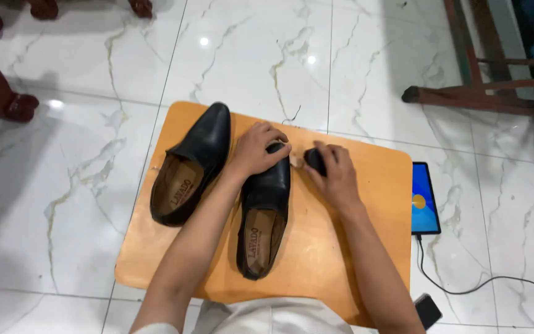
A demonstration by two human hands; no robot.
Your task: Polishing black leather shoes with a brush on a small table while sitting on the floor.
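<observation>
Two black leather slip-on shoes lie on a light wooden board (341,247) on the floor. The left shoe (193,164) lies angled, toe pointing away, untouched. My left hand (258,148) rests on the toe of the right shoe (266,210), fingers curled over it. My right hand (335,170) is just right of that toe and holds a small dark object, perhaps a brush or polish applicator (314,159), close to the shoe's tip. Both forearms reach in from the bottom of the view.
A tablet with a blue screen (424,198) lies on the marble floor right of the board, with a black cable (465,287) trailing from it. A dark phone (429,309) lies near my right elbow. Wooden furniture legs (483,99) stand at the upper right, and dark carved furniture feet (1,93) at the upper left.
</observation>
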